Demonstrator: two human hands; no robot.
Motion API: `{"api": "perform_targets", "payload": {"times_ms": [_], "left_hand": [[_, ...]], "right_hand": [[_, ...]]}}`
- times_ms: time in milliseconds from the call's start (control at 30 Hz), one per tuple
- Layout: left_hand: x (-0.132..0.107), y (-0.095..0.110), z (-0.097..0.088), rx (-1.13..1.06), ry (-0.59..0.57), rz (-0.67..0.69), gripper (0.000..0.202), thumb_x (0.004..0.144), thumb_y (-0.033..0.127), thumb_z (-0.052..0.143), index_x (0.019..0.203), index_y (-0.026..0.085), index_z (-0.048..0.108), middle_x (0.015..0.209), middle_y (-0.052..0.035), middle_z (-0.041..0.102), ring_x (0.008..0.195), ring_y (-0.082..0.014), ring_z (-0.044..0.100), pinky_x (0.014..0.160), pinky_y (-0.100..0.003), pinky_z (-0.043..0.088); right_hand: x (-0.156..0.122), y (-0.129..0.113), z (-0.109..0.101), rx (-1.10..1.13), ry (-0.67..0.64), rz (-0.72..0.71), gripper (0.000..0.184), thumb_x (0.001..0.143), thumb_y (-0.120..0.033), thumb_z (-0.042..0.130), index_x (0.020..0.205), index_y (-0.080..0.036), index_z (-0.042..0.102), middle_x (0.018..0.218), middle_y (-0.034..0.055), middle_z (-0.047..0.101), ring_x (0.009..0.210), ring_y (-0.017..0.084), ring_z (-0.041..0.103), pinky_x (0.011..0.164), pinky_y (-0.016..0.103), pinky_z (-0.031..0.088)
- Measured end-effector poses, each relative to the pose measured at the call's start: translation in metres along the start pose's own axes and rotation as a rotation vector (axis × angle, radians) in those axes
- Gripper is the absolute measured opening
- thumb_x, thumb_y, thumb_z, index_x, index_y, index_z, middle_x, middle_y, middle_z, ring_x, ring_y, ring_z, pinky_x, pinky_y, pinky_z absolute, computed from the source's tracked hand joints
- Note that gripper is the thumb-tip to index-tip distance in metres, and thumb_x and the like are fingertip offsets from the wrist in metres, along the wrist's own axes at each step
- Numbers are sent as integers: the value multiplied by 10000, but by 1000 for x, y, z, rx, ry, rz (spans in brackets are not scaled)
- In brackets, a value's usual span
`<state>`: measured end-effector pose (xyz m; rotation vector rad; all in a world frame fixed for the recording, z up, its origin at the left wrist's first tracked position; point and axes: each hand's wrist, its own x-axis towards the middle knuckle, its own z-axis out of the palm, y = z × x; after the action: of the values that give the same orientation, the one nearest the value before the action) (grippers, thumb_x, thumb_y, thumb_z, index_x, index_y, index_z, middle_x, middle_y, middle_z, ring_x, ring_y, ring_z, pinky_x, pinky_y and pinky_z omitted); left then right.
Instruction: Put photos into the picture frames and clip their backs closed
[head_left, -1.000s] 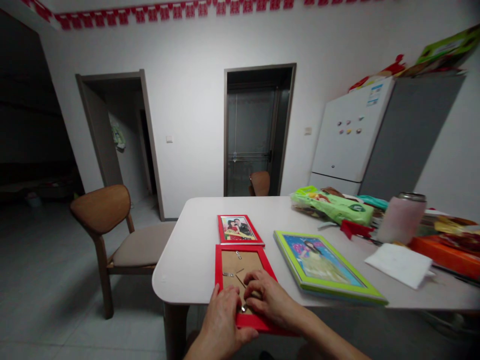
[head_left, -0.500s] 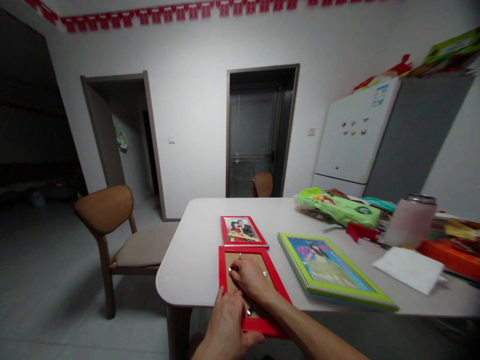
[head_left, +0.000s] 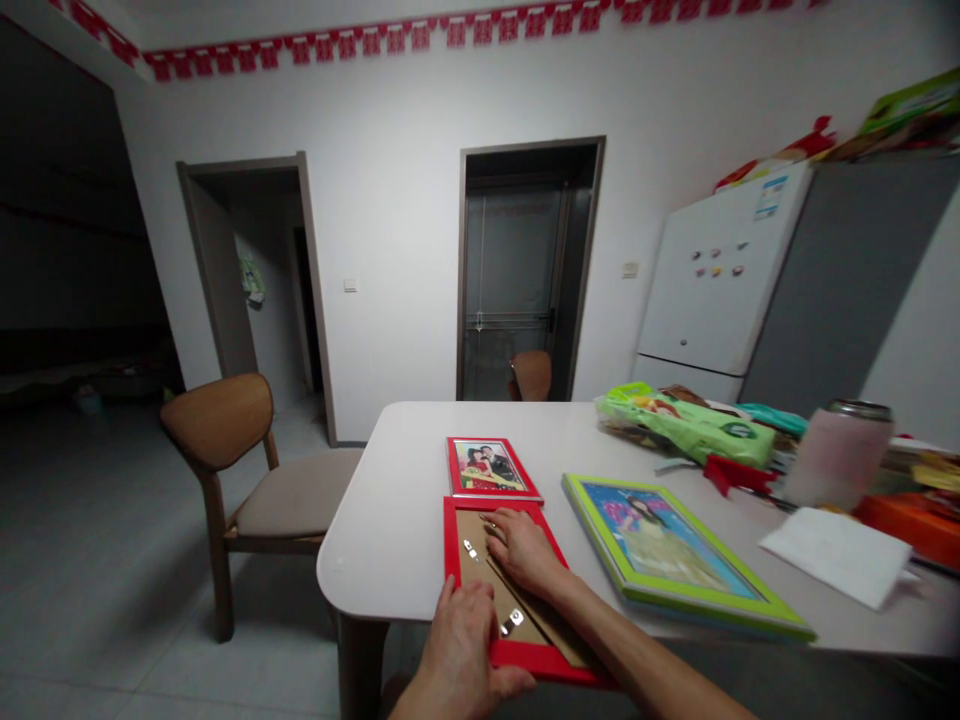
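The curled right hand [head_left: 519, 548], grip unclear, touched the face-down red frame [head_left: 504, 590] toward its far end, left hand [head_left: 463, 635] spread near-left.

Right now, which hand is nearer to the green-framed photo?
The right hand. It is just left of the green-framed photo, over the face-down red frame's upper part; the left hand is farther left, at that frame's lower left corner.
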<state>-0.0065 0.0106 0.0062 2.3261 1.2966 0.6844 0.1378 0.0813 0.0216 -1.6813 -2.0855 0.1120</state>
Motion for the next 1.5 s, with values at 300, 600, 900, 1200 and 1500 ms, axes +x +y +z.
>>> {"api": "perform_targets", "payload": {"times_ms": [300, 600, 900, 1200, 1500], "left_hand": [[-3, -2, 3, -50, 35, -13, 617, 444, 293, 762, 985, 113, 526, 1169, -154, 480, 1107, -298, 397, 994, -467, 208], [3, -8, -1, -240, 197, -151, 541, 620, 180, 548, 1139, 109, 409, 1322, -147, 291, 1205, -222, 277, 996, -352, 249], [16, -33, -32, -786, 376, -234, 359, 697, 190, 432, 1052, 133, 426, 1029, -72, 583, 909, -174, 564, 786, -268, 444], [-15, -102, -82, -573, 321, -444, 374, 681, 141, 406, 1052, 108, 441, 951, -52, 621, 782, -146, 606, 677, -240, 471], [-16, -103, -71, -96, 333, -435, 455, 609, 173, 533, 1061, 158, 484, 1093, -71, 537, 1058, -219, 442, 925, -317, 277]], "right_hand": [[-60, 11, -24, 31, -92, -13, 351, 628, -298, 510, 952, -196, 597, 937, 83, 573, 865, 193, 513, 744, 263, 362], [-48, 2, -42, 94, -35, 39, 370, 585, -198, 497, 938, -162, 600, 908, 85, 584, 855, 194, 524, 778, 276, 385], [-44, -40, -50, 255, 22, -91, 306, 660, -267, 509, 939, -179, 600, 972, 91, 544, 898, 186, 502, 788, 273, 390], [-53, 24, -30, 3, 4, 104, 350, 732, -291, 421, 1001, -131, 577, 999, 130, 558, 932, 219, 497, 842, 310, 351], [-54, 41, -16, -135, -38, 148, 390, 726, -258, 393, 1060, -115, 533, 907, 131, 596, 863, 220, 531, 781, 301, 365]]}}
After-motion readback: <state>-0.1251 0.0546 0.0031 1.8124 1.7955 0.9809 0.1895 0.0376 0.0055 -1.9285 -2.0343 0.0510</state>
